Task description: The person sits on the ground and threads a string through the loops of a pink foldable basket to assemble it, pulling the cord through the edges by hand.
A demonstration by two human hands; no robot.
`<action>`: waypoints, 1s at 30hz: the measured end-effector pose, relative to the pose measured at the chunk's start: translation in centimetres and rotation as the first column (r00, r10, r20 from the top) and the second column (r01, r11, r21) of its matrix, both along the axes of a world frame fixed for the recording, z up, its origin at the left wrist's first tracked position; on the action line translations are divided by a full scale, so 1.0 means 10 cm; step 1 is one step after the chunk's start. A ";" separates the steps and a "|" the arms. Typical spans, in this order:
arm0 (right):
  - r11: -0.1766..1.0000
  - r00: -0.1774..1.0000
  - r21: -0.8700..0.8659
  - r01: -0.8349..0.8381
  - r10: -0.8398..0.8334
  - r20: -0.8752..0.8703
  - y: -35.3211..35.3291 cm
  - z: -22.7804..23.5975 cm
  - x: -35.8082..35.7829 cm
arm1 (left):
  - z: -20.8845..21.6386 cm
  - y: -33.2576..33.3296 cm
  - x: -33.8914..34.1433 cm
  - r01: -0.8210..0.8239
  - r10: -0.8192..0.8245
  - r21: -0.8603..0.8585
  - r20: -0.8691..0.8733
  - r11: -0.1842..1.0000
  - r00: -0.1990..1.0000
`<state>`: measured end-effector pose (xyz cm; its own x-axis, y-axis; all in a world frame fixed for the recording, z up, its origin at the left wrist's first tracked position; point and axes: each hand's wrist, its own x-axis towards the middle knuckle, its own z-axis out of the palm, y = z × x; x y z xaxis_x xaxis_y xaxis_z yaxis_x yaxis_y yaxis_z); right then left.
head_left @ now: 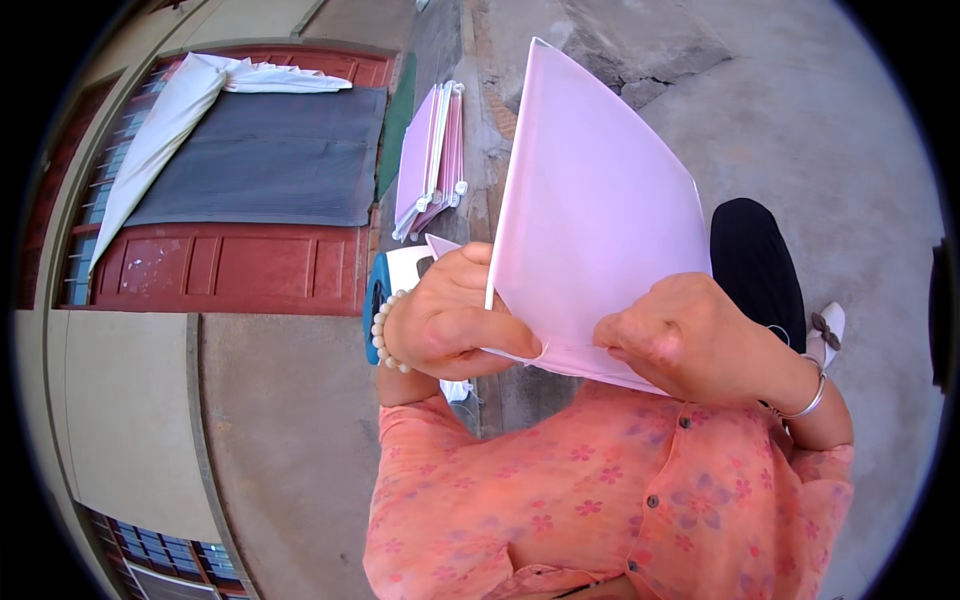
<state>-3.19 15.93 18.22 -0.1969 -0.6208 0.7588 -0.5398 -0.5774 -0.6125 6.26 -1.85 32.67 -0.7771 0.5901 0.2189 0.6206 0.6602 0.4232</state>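
Note:
A flat pink panel (600, 190) with thin white edging stands up in front of my chest, its narrow top pointing away from me. At its lower left corner my left hand (455, 315) pinches the edge, the thumb lying along the front and the other fingers partly behind the panel. Fine white thread shows by that thumb tip. My right hand (690, 340) is closed against the lower edge, thumb and fingers pressed together; whether it also holds a needle or thread is hidden.
Beyond my left hand lies a stack of similar pink panels (430, 160) with white edges. A blue and white round-edged object (378, 290) sits beside my left wrist. Farther left are a red door (260, 270) with a dark sheet (280, 160) and a white cloth (165, 150).

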 end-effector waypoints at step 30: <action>0.983 0.739 0.014 0.183 -0.127 -0.662 0.08 0.64 -0.18 | 0.13 -0.04 0.09 0.079 -0.075 -0.071 0.065 0.994 0.995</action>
<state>-4.99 16.68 24.59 0.2336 -0.6850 0.6901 -0.9016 -0.4184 -0.1102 7.20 -2.24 34.00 -0.7395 0.6613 0.1254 0.6446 0.6421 0.4150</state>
